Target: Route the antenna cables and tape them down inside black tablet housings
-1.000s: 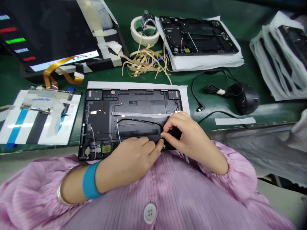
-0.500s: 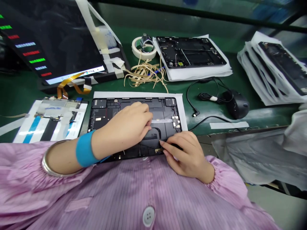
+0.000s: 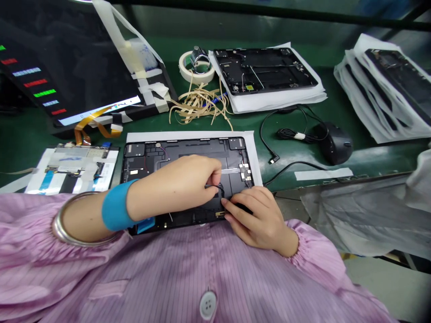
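An open black tablet housing lies in front of me, its inner side up, with small boards and wires along its edges. My left hand reaches across its middle, thumb and forefinger pinched on a thin black cable. The cable bends from those fingers down toward my right hand. That hand rests over the housing's near right corner, its fingers closed and the tips at the cable's lower end. Its palm hides that corner. A blue band circles my left wrist.
A white sheet lies under the housing. Left are a taped circuit board and a screen. Behind lie tape rolls, tan strips and another housing. Right are a mouse and stacked, sheet-wrapped housings.
My left hand has shifted slightly right and down, and the black cable's curve is tighter between my hands. My right hand stays at the corner. The whole view has shifted a little.
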The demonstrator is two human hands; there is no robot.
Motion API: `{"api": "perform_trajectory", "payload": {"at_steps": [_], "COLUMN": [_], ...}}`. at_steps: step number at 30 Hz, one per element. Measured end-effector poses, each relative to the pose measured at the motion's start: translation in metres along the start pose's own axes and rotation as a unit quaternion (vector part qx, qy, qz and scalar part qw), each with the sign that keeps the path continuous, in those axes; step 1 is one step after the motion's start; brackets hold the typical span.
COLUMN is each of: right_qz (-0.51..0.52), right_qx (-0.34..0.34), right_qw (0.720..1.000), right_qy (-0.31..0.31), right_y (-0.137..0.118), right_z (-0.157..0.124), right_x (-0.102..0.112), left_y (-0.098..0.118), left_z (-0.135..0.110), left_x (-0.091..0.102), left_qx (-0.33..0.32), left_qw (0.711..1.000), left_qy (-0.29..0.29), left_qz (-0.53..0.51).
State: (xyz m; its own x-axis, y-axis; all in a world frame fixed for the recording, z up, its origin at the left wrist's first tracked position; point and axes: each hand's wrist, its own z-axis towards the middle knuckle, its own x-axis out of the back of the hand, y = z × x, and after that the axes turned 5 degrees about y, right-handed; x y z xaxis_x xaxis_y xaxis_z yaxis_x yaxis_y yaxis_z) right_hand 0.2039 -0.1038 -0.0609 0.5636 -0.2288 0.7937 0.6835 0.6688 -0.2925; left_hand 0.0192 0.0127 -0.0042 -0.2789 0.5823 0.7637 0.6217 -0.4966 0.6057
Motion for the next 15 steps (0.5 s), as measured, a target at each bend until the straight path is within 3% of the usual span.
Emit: {"api": "perform_trajectory", "payload": {"at_steps": [4, 9, 15], "right_qz": [-0.003, -0.029, -0.049], "right_qx": [0.000, -0.014, -0.034], "right_qw": [1.000, 0.999, 0.998], "right_qy": [-0.002, 0.006, -0.003], "right_y": [0.000, -0.001, -0.003], "right_z": [-0.001, 0.000, 0.001], "right_x": [0.000, 0.001, 0.002], "left_y": [-0.008, -0.015, -0.006], "left_z": [0.000, -0.001, -0.001], "left_x": [0.003, -0.003, -0.005], "left_qx": [0.077, 0.077, 0.069], "left_qw": [0.988, 0.993, 0.996], "left_qy": [-0.059, -0.013, 0.025], "left_qz": [-0.117, -0.091, -0.042]}}
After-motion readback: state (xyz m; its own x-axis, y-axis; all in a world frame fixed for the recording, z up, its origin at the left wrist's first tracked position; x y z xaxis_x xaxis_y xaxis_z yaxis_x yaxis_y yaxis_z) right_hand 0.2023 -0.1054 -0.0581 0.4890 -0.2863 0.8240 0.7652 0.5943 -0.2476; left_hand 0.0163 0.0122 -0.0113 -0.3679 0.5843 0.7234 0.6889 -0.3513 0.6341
